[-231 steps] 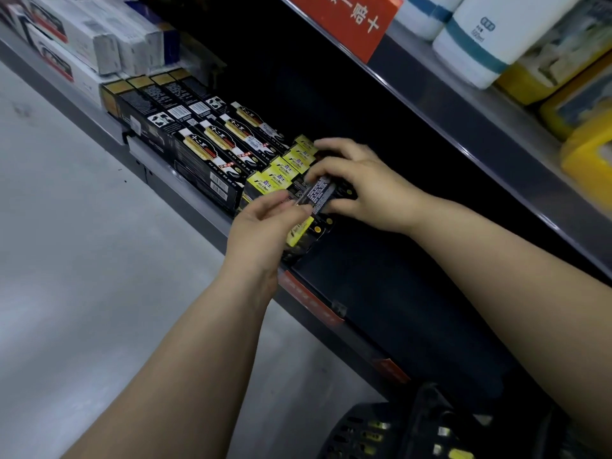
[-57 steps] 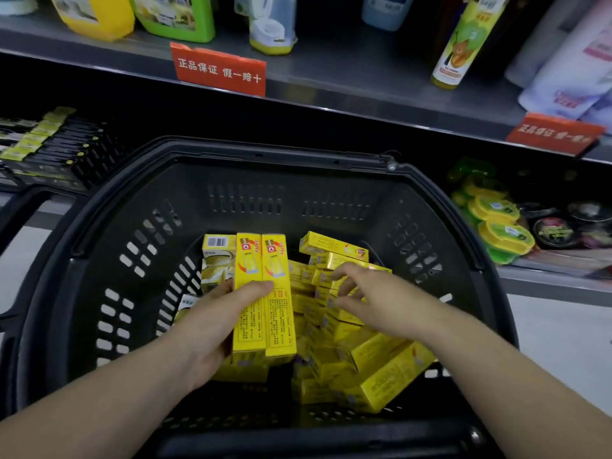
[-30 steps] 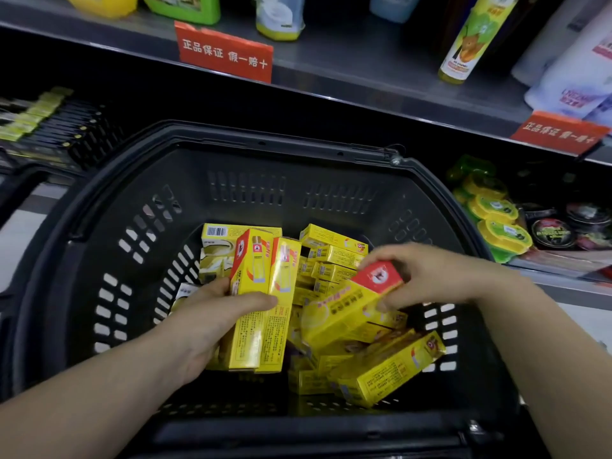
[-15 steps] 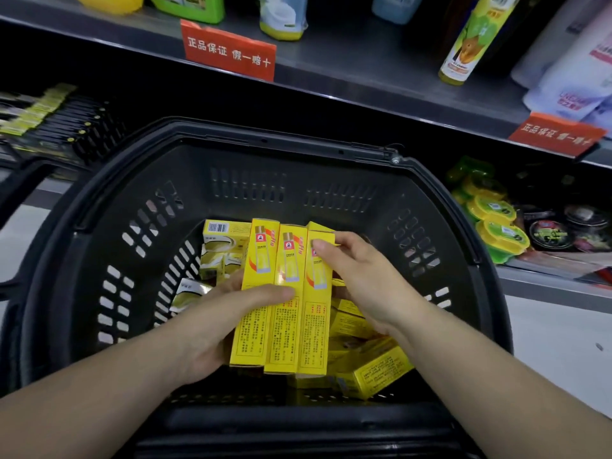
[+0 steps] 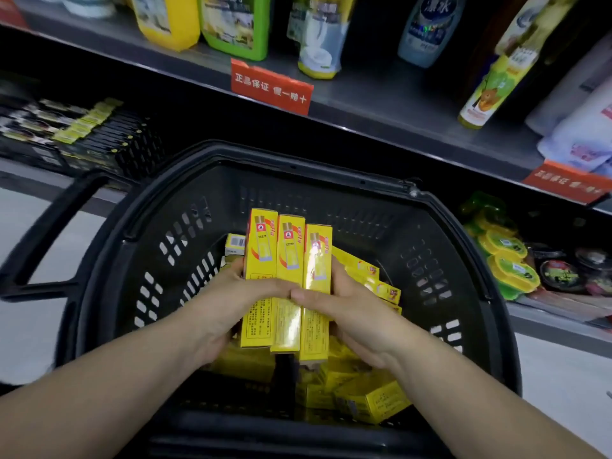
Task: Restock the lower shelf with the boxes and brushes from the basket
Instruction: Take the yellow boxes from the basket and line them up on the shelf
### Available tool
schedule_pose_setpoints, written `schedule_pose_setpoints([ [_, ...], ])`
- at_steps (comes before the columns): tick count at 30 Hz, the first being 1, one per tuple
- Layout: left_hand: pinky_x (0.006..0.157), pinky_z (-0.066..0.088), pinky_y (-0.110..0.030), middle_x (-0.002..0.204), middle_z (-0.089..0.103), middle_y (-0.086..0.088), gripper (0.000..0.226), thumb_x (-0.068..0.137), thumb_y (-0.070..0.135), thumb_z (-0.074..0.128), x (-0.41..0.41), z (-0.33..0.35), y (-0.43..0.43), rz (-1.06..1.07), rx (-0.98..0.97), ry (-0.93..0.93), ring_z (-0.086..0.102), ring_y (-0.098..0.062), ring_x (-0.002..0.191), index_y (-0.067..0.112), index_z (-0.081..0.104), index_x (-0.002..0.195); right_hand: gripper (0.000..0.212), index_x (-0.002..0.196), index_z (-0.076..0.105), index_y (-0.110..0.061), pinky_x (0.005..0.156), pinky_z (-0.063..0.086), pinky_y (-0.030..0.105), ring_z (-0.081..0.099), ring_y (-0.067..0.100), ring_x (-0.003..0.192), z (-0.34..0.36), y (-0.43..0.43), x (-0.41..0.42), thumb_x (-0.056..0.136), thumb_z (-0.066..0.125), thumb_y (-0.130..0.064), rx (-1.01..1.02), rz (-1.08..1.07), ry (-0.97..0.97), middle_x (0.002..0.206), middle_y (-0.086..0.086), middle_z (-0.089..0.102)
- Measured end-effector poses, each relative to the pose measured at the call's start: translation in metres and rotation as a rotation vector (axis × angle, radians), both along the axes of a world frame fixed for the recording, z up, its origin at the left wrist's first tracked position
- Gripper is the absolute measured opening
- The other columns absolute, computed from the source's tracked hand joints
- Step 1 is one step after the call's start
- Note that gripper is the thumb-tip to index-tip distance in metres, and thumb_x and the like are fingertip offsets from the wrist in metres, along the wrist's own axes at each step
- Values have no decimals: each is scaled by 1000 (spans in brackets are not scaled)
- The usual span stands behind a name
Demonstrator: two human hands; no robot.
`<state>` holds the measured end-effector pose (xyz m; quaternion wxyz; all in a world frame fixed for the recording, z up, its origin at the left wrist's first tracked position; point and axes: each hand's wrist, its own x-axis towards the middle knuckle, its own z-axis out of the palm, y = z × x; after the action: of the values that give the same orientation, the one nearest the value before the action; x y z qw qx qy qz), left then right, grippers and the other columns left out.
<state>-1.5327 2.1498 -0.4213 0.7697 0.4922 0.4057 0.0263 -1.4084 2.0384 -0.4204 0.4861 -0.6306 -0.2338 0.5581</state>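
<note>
Black perforated plastic basket (image 5: 364, 210) holds a loose heap of small yellow cardboard boxes (image 5: 371, 399), with three long yellow cartons (image 5: 288, 253) held upright side by side above it. Left hand (image 5: 231, 303) and right hand (image 5: 351, 309) clamp the trio's outer sides, thumbs across the fronts. Probably light, stiff, glossy and crushable, so squeeze the flanks mid-length.

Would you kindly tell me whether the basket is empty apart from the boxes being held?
No, loose yellow boxes lie in the basket beneath the held boxes.
</note>
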Motion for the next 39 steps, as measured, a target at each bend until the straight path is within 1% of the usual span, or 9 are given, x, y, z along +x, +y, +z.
schedule_pose_setpoints([
  [2,90,51,-51,97,74,-3,79,35,32,83,-7,12,21,30,47,6,69,-27,94,24,64,111,55,128,45,-34,95,50,37,65,14,106,11,14,0,82,68,-16,17,6,9,115,-6,68],
  [6,79,53,-43,95,74,-3,79,29,38,82,-40,31,77,251,264,51,69,-25,89,23,64,104,36,116,53,-14,79,55,46,68,28,87,27,60,-5,83,65,-24,-45,-126,0,106,13,70],
  [10,78,54,-44,96,73,-6,47,57,25,83,-80,38,138,431,379,107,69,-27,87,19,66,101,28,109,59,-10,54,55,30,67,19,62,46,106,-6,87,61,-27,-8,-108,-11,83,9,73],
  [16,63,52,-37,76,75,-6,27,78,25,70,-97,33,178,423,144,87,71,-24,67,15,63,103,18,93,66,-10,53,53,27,66,21,64,54,150,-12,86,62,-26,-11,-1,-16,78,10,71],
  [20,59,52,-34,71,74,-6,15,82,23,66,-91,32,182,398,99,68,71,-24,63,16,62,96,6,81,61,-12,43,45,21,60,13,48,51,171,-16,85,58,-12,1,15,-106,64,5,65],
  [25,81,52,-51,79,73,-12,17,81,21,68,-74,28,171,354,14,66,68,-31,82,13,63,95,12,77,59,-15,39,42,18,58,7,43,55,197,-11,89,57,-16,43,92,-243,52,-4,63],
  [28,89,48,-58,90,71,-15,22,79,21,70,-62,22,162,347,-71,64,67,-34,91,13,63,98,17,73,60,-18,42,43,20,56,9,44,59,218,-4,89,58,-21,29,147,-419,51,-7,61],
  [33,60,53,-42,96,71,-13,36,77,20,72,-52,16,182,433,-196,10,68,-29,80,14,60,110,21,77,59,-11,51,45,18,57,16,57,54,256,-2,91,55,-26,-51,245,-708,66,4,61],
  [39,85,47,-53,117,62,-17,45,84,11,66,-66,-23,257,637,-65,-13,60,-34,100,8,50,126,39,126,47,-6,85,43,31,54,29,113,19,323,-12,95,49,-30,-324,676,-1211,125,13,56],
])
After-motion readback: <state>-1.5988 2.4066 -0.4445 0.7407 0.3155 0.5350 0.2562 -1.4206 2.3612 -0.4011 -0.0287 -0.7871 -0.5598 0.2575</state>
